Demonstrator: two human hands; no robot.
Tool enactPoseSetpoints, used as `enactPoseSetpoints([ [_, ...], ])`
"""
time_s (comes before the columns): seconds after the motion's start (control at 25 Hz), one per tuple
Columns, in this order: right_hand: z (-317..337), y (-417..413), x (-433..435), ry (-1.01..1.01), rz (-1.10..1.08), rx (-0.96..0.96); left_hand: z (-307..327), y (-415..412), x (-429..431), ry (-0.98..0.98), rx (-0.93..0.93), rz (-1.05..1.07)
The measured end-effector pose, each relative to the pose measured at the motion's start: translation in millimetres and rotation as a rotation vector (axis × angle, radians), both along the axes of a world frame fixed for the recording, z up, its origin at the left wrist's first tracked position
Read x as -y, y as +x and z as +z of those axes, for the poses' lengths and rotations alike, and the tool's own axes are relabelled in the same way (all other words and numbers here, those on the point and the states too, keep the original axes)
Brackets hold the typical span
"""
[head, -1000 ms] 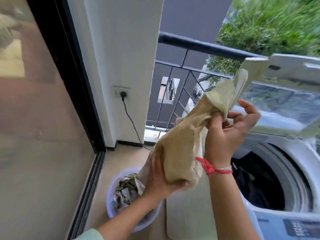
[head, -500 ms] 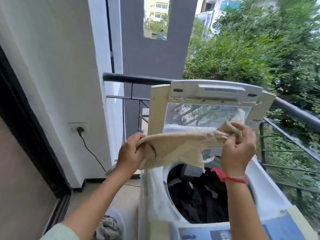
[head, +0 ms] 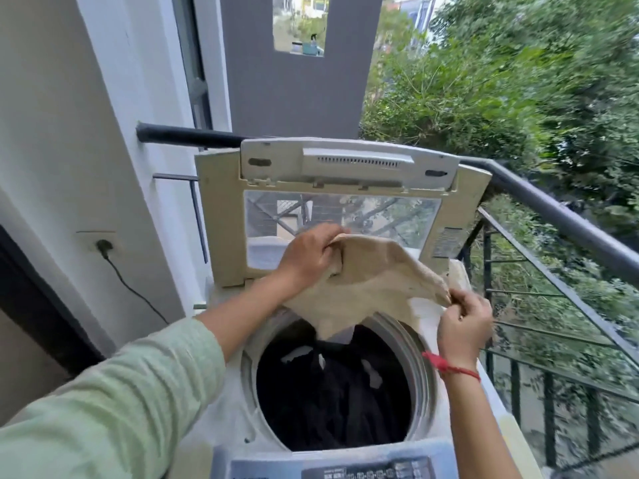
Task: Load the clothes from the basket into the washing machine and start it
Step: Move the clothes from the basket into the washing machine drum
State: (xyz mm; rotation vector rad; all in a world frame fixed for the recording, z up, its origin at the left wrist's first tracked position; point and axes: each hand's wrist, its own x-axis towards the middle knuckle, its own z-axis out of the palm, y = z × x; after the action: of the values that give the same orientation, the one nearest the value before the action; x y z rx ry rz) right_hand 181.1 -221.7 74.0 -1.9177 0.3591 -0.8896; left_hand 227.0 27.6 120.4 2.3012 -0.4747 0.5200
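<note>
Fingers point(head: 331, 249) of left hand point(head: 307, 258) and right hand point(head: 465, 328) pinch beige cloth point(head: 373, 285) above drum point(head: 422, 375), upright lid point(head: 221, 219) behind.

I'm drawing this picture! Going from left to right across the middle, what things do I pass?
wall plug → left hand → beige cloth → right hand

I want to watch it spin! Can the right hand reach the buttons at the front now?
Probably not yet. Nothing covers the control panel, but the right hand is pinching the beige cloth over the drum, so it is busy.
</note>
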Motion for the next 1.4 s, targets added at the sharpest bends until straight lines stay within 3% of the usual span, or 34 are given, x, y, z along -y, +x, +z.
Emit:
enactPoseSetpoints([
  [0.08, -27.6, -5.6, 11.4, -0.024, 0.044, -0.101, -40.4, -14.2, 8.5, 0.023, 0.073, -0.068],
  [0.16, -62.5, -16.5, 12.9, -0.162, 0.246, -0.367, -99.2, -33.3, 7.8, 0.229, -0.007, -0.145],
  [0.24, -92.7, -25.6, 3.8, -0.517, 0.606, -0.862, -153.4, -53.3, 2.7, 0.537, -0.36, -0.258],
  [0.32, -118.5, -35.2, -8.4, -0.774, 0.932, -1.309, -189.1, -73.5, 4.0, 0.885, -0.835, -0.361],
  [0.4, -131.9, -38.9, -16.9, -0.869, 1.035, -1.393, -202.3, -87.2, 9.2, 1.082, -1.178, -0.427],
  [0.48, -131.1, -33.5, -21.5, -0.839, 0.964, -1.279, -202.4, -87.6, 6.8, 0.956, -1.288, -0.343],
  [0.64, -144.5, -3.9, -32.7, -0.82, 0.92, -1.153, -201.6, -74.3, -16.1, 0.676, -1.12, -0.115],
  [0.76, -177.6, 5.7, -50.7, -0.818, 1.041, -1.246, -200.2, -76.5, -25.9, 0.589, -1.013, -0.059],
  [0.84, -196.9, 13.3, -57.1, -1.032, 1.016, -1.236, -193.6, -82.8, -28.3, 0.438, -0.817, -0.007],
  [0.96, -198.9, 27.9, -80.5, -1.405, 1.086, -0.867, -186.2, -95.9, -38.5, 0.316, -0.497, 0.111],
  [1.0, -205.9, 28.4, -87.4, -1.484, 1.111, -0.871, -185.7, -99.6, -43.8, 0.301, -0.439, 0.149],
  [1.2, -247.5, -6.3, -92.7, -1.651, 1.315, -1.459, -174.7, -119.2, -60.7, 0.243, -0.354, 0.255],
  [1.28, -237.7, 3.4, -93.7, -1.569, 1.408, -1.641, -169.8, -123.6, -63.9, 0.22, -0.378, 0.268],
  [1.32, -229.1, 11.6, -93.9, -1.405, 1.405, -1.682, -167.8, -125.9, -65.1, 0.205, -0.387, 0.275],
  [1.4, -212.8, 28.8, -93.2, -1.053, 1.27, -1.568, -165.4, -130.1, -71.0, 0.17, -0.389, 0.299],
])
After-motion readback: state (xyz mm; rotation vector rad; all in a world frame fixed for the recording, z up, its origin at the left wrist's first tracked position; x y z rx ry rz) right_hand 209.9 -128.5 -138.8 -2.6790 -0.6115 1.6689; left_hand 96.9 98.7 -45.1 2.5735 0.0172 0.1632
